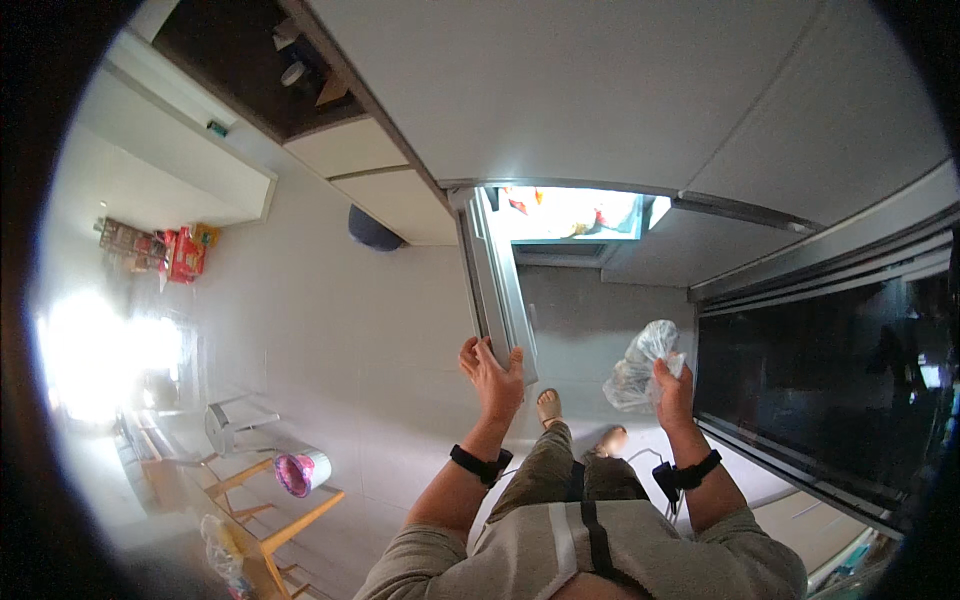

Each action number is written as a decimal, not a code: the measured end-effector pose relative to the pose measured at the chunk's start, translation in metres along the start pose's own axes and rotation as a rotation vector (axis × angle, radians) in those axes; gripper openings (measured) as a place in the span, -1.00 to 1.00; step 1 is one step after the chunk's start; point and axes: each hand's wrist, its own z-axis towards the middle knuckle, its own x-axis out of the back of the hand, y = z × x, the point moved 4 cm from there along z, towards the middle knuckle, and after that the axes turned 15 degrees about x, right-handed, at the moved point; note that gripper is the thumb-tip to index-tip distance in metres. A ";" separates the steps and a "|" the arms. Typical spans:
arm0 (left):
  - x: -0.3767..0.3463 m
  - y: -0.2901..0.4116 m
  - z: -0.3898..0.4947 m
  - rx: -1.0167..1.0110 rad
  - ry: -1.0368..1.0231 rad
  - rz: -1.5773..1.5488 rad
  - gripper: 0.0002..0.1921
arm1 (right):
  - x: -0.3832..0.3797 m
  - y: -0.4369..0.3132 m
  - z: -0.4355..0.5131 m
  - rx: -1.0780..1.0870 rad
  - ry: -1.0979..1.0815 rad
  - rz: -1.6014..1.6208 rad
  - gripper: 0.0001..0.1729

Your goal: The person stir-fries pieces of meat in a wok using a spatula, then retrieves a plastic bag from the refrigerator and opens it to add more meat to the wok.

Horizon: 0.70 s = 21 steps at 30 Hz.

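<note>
My left hand (495,375) has its fingers and thumb around the outer edge of an open refrigerator door (495,277). Off to the right, my right hand (675,388) grips the gathered neck of a clear plastic bag (637,367). Something pale fills the bag, but I cannot tell what. Ahead of me the lit refrigerator compartment (577,214) holds several packed items, some with red and orange parts; glare washes out their details. The bag hangs apart from both the door and the compartment.
A dark sliding glass door (817,352) runs along my right. To the left stand a wooden chair frame (300,525), a bin with a pink liner (300,474) and a stool (221,429). Cabinet drawers (367,169) adjoin the refrigerator, with a dark blue rounded object (373,229) below.
</note>
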 end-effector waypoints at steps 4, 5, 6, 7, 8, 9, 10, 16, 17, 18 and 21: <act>-0.011 -0.002 0.007 -0.059 0.021 -0.030 -0.50 | 0.044 -0.003 -0.023 -0.051 0.115 -0.054 -0.79; -0.005 -0.006 0.008 -0.073 0.049 -0.027 -0.51 | 0.051 -0.003 -0.027 -0.041 0.081 0.052 -0.78; -0.003 -0.007 0.012 -0.105 0.044 0.016 -0.53 | 0.060 -0.001 -0.035 -0.060 0.081 0.033 -0.76; 0.001 -0.011 0.013 -0.099 0.014 0.010 -0.54 | 0.069 -0.001 -0.039 -0.037 0.058 0.034 -0.75; 0.006 -0.012 0.016 -0.084 0.004 -0.001 -0.54 | 0.081 -0.001 -0.043 0.007 0.080 -0.079 -0.73; 0.012 -0.012 0.016 -0.067 -0.016 0.000 -0.55 | 0.089 -0.001 -0.048 0.066 0.080 -0.138 -0.70; 0.016 -0.009 0.016 -0.077 -0.026 0.109 -0.49 | 0.098 0.001 -0.055 0.017 0.057 -0.017 -0.67; -0.020 0.047 -0.023 -0.353 0.233 0.316 -0.27 | 0.134 0.013 -0.079 -0.078 0.155 -0.094 -0.62; -0.047 0.057 -0.020 -0.348 -0.042 0.079 -0.28 | 0.139 0.016 -0.081 -0.140 0.204 -0.171 -0.62; -0.081 0.071 -0.013 -0.344 -0.230 -0.033 -0.32 | 0.138 0.018 -0.082 -0.086 0.215 -0.090 -0.62; -0.173 0.090 0.039 0.196 -0.543 -0.468 -0.36 | 0.140 0.025 -0.086 -0.112 0.223 -0.115 -0.50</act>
